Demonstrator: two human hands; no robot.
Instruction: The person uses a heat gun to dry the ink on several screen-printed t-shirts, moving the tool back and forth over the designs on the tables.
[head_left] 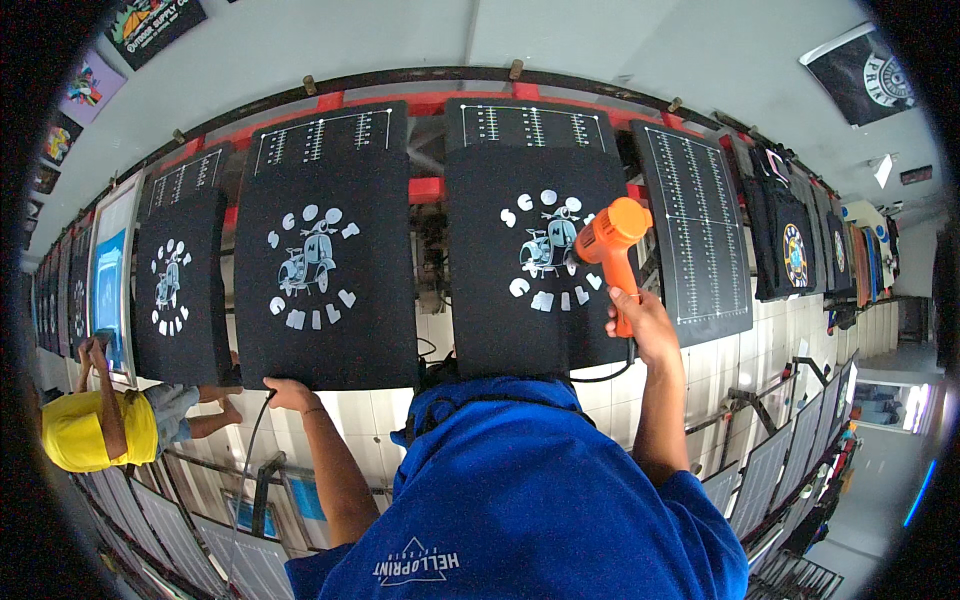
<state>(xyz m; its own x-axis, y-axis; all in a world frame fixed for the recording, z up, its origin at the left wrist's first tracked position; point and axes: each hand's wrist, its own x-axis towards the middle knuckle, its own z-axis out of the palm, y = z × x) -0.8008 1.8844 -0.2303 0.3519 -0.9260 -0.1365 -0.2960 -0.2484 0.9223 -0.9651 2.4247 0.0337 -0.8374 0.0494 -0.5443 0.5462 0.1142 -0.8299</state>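
I watch from afar as the right hand (655, 330) closes firmly around the handle of an orange heat gun (615, 235), its nozzle pointing left over the scooter print (545, 245) on the right cloth (490, 330) — tilted so, I judge, to send air onto the design.

The left hand (292, 394) sits at the near edge of the middle cloth (325, 355), fingers partly curled, perhaps to steady the board; a thin cord (258, 425) hangs by the fingertips, and I cannot tell whether it is gripped.

I count three black cloths nearby, including the left cloth (185, 350), with one print each, and just one heat gun. One bare ruled board (695, 250) stands to the right — its white lines probably help set cloth straight. One co-worker (85, 430) in yellow is at the left, near a framed screen (110, 270).
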